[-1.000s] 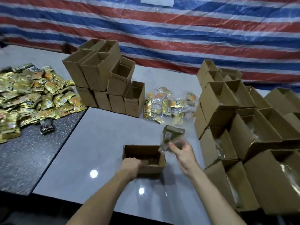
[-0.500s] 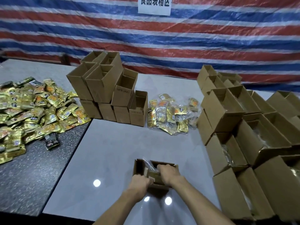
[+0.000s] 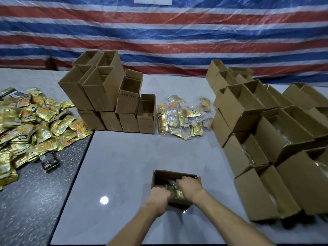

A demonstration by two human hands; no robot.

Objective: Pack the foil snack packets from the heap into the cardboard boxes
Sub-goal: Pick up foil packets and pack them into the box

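Now, inside the open box (image 3: pixel 170 174): foil packets (image 3: pixel 174 192), likely light, crinkly, slippery. Left grip (image 3: pixel 159 197) curled at its near wall, right grip (image 3: pixel 190 186) sunk among them; hold on either impossible to tell. Best pinched by sealed edges, not squeezed.

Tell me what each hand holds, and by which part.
Left hand grips the box by its near-left rim. Right hand is inside, on the packets; its fingers are hidden, so its hold cannot be told.

Packet heap (image 3: pixel 33 125) left, box stacks (image 3: pixel 106 98) behind, open box (image 3: pixel 174 176) front.
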